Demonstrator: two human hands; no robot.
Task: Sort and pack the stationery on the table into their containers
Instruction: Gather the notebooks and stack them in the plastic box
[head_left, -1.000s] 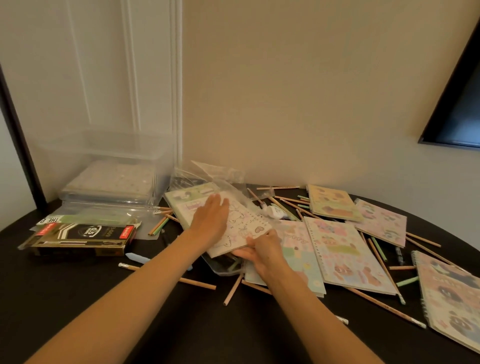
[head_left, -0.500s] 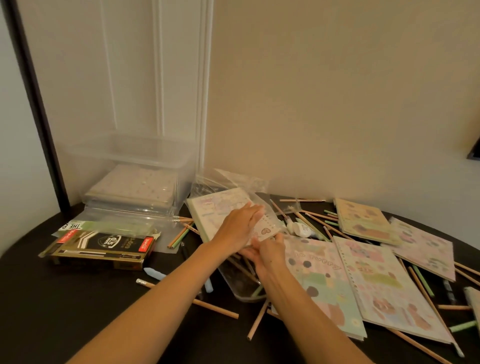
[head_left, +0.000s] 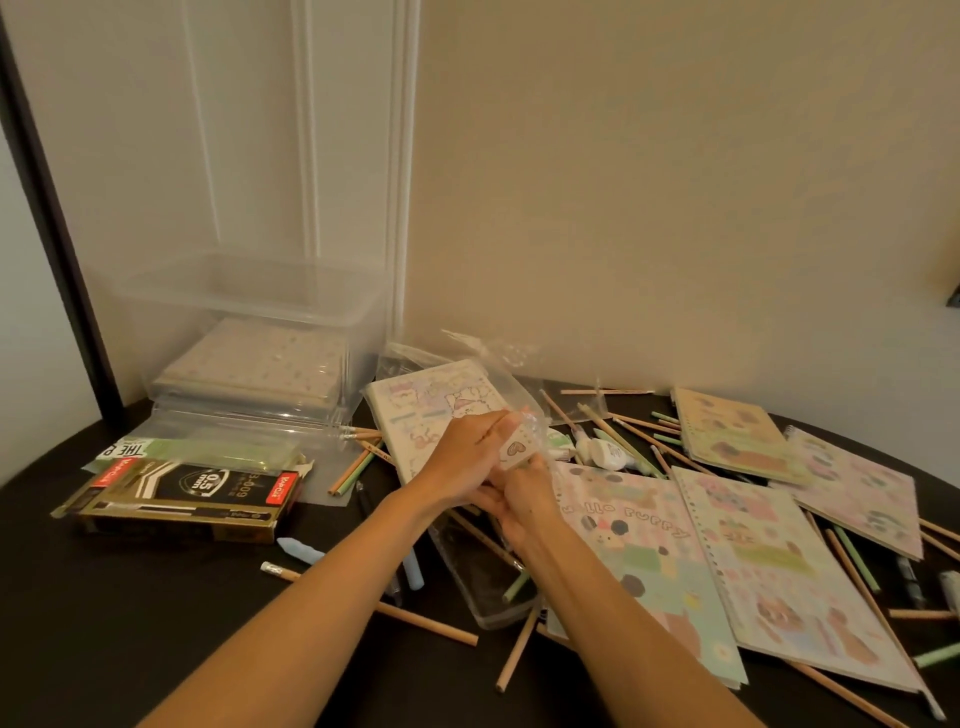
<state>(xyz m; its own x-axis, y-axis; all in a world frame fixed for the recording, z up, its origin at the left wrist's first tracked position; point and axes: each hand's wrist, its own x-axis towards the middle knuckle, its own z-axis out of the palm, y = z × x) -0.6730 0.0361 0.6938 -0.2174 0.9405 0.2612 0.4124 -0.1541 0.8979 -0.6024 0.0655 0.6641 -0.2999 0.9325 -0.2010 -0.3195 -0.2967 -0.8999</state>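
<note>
So, at far left the pen box (head_left: 176, 496) is lying on the table (head_left: 104, 623), w/ a few loose pencils (head_left: 426, 622) around it. Behind it the clear container (head_left: 249, 291) is already holding a stack of notebooks. At centre, the left hand (head_left: 462, 457) is gripping the near edge of a small sleeved notebook (head_left: 436, 410), & the right hand (head_left: 524, 493) is pinching the sleeve corner. To the right, several big notebooks (head_left: 639, 551), a correction tape (head_left: 608, 452) etc. are lying unsorted. I am judging the task as early: most is left.
</note>
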